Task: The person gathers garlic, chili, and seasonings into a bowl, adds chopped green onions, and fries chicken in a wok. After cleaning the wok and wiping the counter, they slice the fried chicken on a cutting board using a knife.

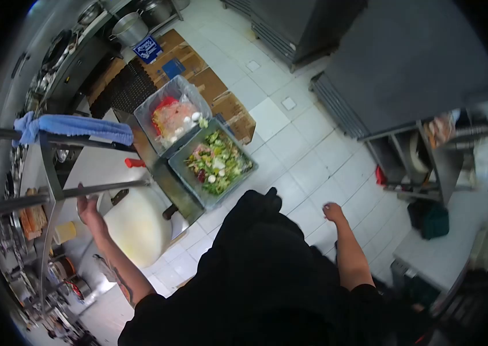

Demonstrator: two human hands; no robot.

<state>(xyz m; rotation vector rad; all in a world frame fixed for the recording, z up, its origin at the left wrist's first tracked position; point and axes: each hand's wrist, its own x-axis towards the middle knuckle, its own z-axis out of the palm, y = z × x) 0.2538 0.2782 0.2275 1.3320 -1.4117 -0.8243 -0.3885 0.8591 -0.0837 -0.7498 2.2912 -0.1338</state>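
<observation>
My left hand (88,212) reaches over the steel counter (91,164), partly covered by a metal shelf bar (102,188). Its visible fingers are stretched out, and no held thing shows. Just beside it lies a white cutting board (140,230), with a dark-handled knife (119,197) at its upper edge. Another dark handle (170,211) rests at the board's right side. A red handle (135,163) lies farther up the counter. Out over the floor, my right hand (332,211) hangs at my side, fingers curled in and nothing seen in them.
Two lined bins stand against the counter: one bin (238,172) holds salad scraps, the other (141,115) pink and white waste. A blue towel (76,128) hangs on the shelf. Flattened cardboard (203,81) covers some floor tiles. Grey cabinets (405,69) stand opposite.
</observation>
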